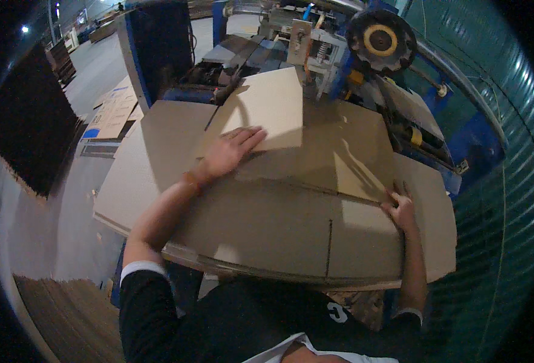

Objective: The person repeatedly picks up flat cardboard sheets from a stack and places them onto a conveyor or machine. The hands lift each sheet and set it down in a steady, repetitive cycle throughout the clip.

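A brown cardboard sheet (357, 130) lies on top of a wide stack of cardboard sheets (267, 227), its far edge close to a machine. On its left part a lighter cardboard flap (273, 100) catches the light. My left hand (233, 148) rests flat there, fingers stretched out and together, near the flap's lower left edge. At the sheet's near right corner, my right hand (402, 207) holds the edge between thumb and fingers; part of that grip is hard to see. A dark slot (330, 248) runs in from the stack's near edge.
The machine (300, 45) stands just beyond the stack, with a dark wheel with a yellow hub (380, 39) at upper right. A blue post (137, 57) rises at left. Tall cardboard piles (37, 121) stand further left. A green corrugated wall (491, 242) bounds the right.
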Available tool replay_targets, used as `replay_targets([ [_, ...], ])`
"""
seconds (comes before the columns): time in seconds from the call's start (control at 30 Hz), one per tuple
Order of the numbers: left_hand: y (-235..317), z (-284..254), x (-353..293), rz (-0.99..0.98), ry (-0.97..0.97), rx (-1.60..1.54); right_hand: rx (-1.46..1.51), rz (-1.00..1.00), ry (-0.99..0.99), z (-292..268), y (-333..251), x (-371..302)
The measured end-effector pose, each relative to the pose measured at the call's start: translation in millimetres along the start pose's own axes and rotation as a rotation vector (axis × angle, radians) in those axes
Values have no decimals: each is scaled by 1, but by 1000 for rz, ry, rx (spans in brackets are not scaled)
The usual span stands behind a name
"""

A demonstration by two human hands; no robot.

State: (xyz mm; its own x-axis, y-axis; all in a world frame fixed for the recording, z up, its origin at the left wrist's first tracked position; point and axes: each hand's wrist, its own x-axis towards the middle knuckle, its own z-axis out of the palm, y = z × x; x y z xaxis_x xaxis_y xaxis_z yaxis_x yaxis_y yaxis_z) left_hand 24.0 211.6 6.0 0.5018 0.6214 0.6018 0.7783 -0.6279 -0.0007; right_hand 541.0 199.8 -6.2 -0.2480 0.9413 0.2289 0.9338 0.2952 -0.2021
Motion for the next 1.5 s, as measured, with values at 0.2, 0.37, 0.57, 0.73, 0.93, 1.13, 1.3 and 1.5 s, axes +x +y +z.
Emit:
replay_targets([
  [0.2,-35,40,40,-142,-66,276,-68,224,-24,20,6,57],
  [0.37,-10,40,34,-601,-107,418,-59,67,94,27,-43,49],
  [0.57,20,-73,-120,-1003,682,244,67,287,327,-21,-33,-101],
  [0.73,38,-97,-213,-1588,537,189,-338,801,579,8,70,-187],
  [0.93,31,-90,-210,-1652,195,351,-162,1054,541,35,120,-213],
  [1.13,17,-123,-215,-1337,677,39,84,464,1203,17,86,-198],
  [1.3,-13,-137,-211,-1148,1507,-600,908,471,1288,-25,80,-172],
  [1.5,-31,-152,-219,-1095,1061,-922,1042,336,1254,-81,-15,-195],
])
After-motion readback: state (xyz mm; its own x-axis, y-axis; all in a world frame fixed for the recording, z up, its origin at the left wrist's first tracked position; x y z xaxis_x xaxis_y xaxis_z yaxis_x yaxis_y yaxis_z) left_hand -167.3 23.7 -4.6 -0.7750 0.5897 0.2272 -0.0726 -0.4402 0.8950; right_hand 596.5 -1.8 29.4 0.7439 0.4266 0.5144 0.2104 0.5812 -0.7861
